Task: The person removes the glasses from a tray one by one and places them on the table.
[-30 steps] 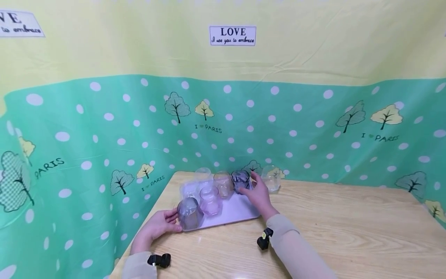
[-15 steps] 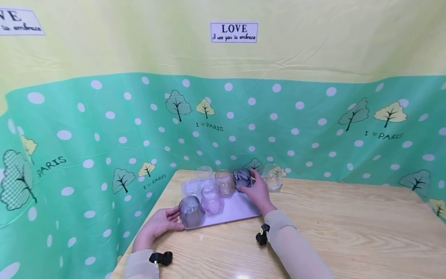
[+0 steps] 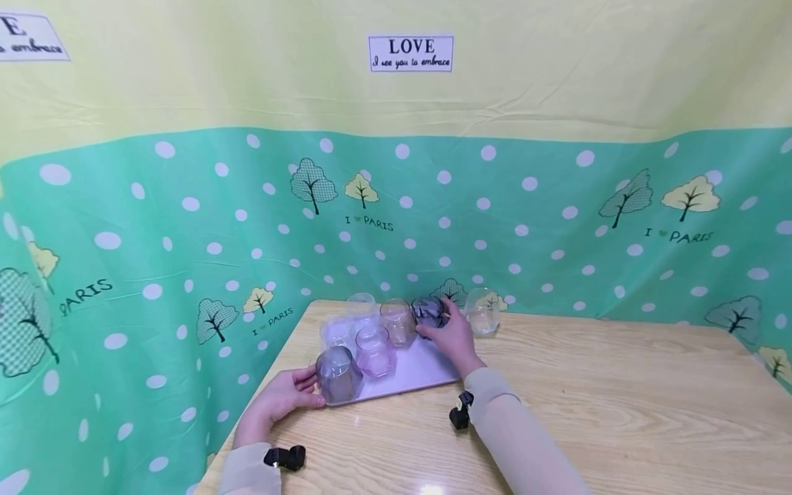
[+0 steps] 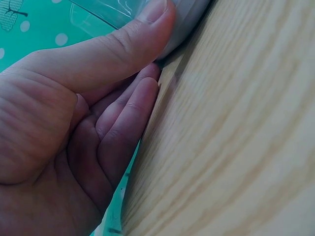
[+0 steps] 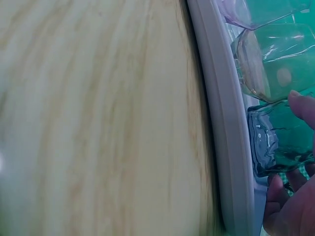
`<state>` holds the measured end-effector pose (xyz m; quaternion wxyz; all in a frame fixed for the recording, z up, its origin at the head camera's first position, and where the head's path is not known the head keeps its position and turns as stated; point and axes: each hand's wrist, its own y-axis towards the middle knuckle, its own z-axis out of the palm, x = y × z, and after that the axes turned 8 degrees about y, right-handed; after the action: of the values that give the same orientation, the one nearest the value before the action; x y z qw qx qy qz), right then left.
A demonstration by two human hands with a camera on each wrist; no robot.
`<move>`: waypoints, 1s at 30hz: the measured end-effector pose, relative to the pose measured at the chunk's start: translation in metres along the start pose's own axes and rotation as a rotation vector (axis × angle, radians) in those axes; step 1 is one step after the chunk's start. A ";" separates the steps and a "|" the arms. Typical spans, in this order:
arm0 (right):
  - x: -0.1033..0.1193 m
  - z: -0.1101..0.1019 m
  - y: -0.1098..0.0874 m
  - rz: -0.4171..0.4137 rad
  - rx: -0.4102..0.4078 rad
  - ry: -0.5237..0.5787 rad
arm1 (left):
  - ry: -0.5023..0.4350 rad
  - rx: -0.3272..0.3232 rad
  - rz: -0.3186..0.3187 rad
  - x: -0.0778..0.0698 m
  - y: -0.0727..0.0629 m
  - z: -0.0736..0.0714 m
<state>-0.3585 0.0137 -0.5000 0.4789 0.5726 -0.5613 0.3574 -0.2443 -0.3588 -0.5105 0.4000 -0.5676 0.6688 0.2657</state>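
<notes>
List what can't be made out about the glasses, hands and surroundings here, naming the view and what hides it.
Head: the right side of the dark faceted glass, behind the right hand.
Head: the opening words on the left sign, past the left edge.
Right wrist: that glass's rim, past the right edge.
Left wrist: the tray, mostly past the top edge.

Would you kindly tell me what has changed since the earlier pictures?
The right hand has eased slightly to the left; nothing was newly gripped or released. It still holds the dark faceted glass. The left hand stays at the corner of the tray, and the smoky grey glass and pink glass stay put.
</notes>
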 end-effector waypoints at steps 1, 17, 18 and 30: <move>0.001 0.000 0.000 0.005 -0.001 -0.001 | 0.001 0.000 0.001 0.000 0.000 0.000; -0.005 0.004 0.007 0.008 -0.001 -0.055 | -0.019 -0.002 -0.020 0.000 0.002 -0.001; -0.005 0.004 0.007 0.011 -0.002 -0.058 | -0.020 -0.002 -0.020 0.000 0.002 -0.001; -0.005 0.003 0.005 -0.012 -0.015 -0.077 | -0.014 -0.009 -0.032 -0.001 0.002 0.000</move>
<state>-0.3644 0.0129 -0.5050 0.4634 0.5856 -0.5785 0.3281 -0.2456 -0.3573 -0.5096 0.4062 -0.5782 0.6555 0.2664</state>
